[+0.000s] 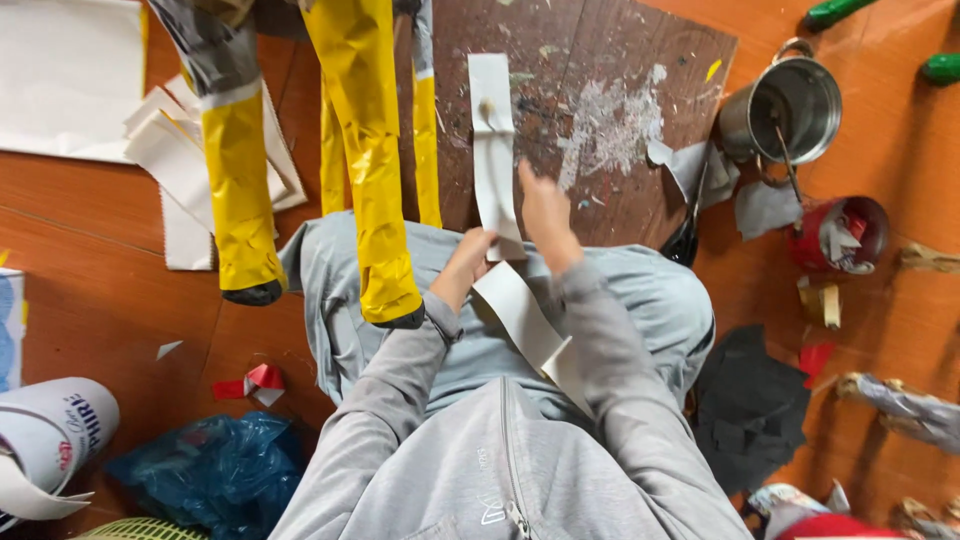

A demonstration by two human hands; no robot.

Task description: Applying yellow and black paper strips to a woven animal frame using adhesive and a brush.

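Note:
I sit on the floor with grey trousers and a grey zip top. My left hand pinches the lower end of a long white paper strip that lies on a dark wooden board. My right hand rests flat on the strip's right edge, fingers apart. A second curled white strip lies across my lap between my forearms. A yellow and grey papier-mache figure with several legs stands just left of my hands.
A metal tin with a stick and a red tin stand at the right. Grey paper scraps, black paper, white sheets, a blue plastic bag and a white roll lie on the orange floor.

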